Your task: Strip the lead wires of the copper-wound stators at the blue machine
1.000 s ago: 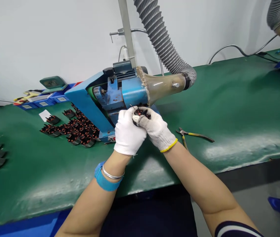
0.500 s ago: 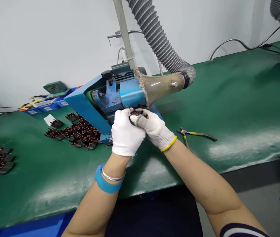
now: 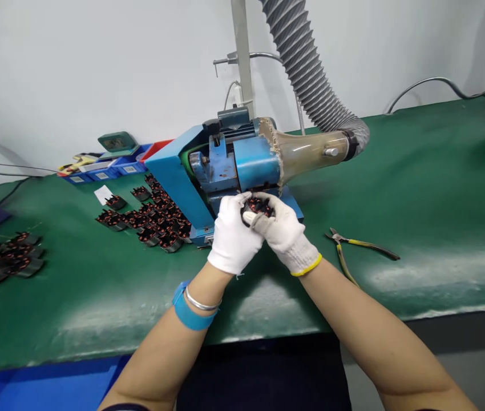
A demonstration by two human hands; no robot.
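Note:
Both gloved hands hold one motor stator, a dark ring with copper windings, close in front of the blue machine. My left hand, in a white glove, grips its left side. My right hand, in a knit glove with a yellow cuff, is closed around the right side with the thumb across the near edge. The fingers cover part of the stator. Above the hands is the machine's blue cover, joined to a translucent suction funnel.
Several like stators stand left of the machine, and another group lies farther left. Yellow-handled cutting pliers lie on the green mat at right. Blue bins sit at the back left. A grey ribbed hose rises from the funnel.
The view has swung left, so the scene sits farther right. The stator is turned in my hands and more of its windings show. Both hands still hold it.

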